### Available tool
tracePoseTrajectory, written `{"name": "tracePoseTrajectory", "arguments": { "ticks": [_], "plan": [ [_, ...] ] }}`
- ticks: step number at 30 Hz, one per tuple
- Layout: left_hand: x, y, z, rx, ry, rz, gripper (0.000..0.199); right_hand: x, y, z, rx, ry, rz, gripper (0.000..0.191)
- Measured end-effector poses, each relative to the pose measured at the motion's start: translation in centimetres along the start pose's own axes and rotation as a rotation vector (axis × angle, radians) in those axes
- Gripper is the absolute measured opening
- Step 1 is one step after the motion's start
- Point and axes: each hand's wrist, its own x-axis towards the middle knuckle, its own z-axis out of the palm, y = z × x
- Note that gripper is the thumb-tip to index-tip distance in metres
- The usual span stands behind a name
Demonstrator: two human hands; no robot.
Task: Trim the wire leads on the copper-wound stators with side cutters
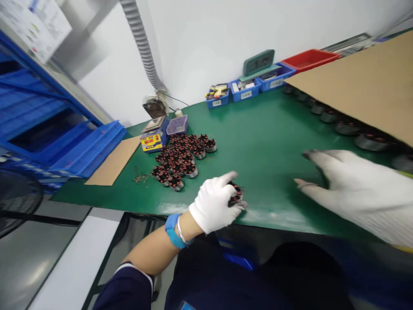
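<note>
In a white glove, my left hand (217, 201) is closed round a copper-wound motor stator (236, 194) near the front edge of the green table. Its fingers hide part of the stator. My right hand (348, 185), gloved too and slightly blurred, hovers over the table at the right; thumb and forefinger are spread with nothing between them. Left of my left hand stands a cluster of several similar stators (180, 157), their dark, copper-coloured windings facing up. More stators (371, 141) sit in a row beneath a brown cardboard sheet (361, 86), near my right hand.
Blue bins (245, 90), a green digital clock (259, 63) and a red tray (309, 60) line the wall. A purple basket (177, 125) and a blue-yellow box (151, 142) stand behind the cluster. Wire scraps (140, 177) and cardboard (114, 162) lie left, beside blue crates (90, 148).
</note>
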Motion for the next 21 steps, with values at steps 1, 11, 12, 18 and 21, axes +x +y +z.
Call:
{"name": "tracePoseTrajectory", "arguments": {
  "ticks": [1, 11, 12, 18, 21],
  "plan": [
    [1.1, 0.9, 0.3, -0.036, -0.102, 0.061, 0.017, -0.1, -1.6, -1.0, 0.039, -0.049, -0.077, 0.064],
    [5.2, 1.4, 4.1, -0.79, -0.235, -0.17, 0.098, -1.7, -3.8, -1.3, 0.215, -0.18, -0.413, 0.024],
    [5.2, 1.2, 4.1, -0.788, -0.251, -0.15, 0.097, -2.0, -4.2, -1.5, 0.189, -0.184, -0.464, 0.027],
    [5.5, 0.9, 3.5, -0.647, -0.254, -0.091, 0.104, -2.5, -5.0, -2.7, 0.029, -0.227, -0.447, 0.02],
    [5.2, 1.3, 3.5, -0.513, -0.189, -0.002, 0.102, -1.7, -4.0, -3.0, 0.014, -0.11, -0.367, 0.024]
  ]
}}
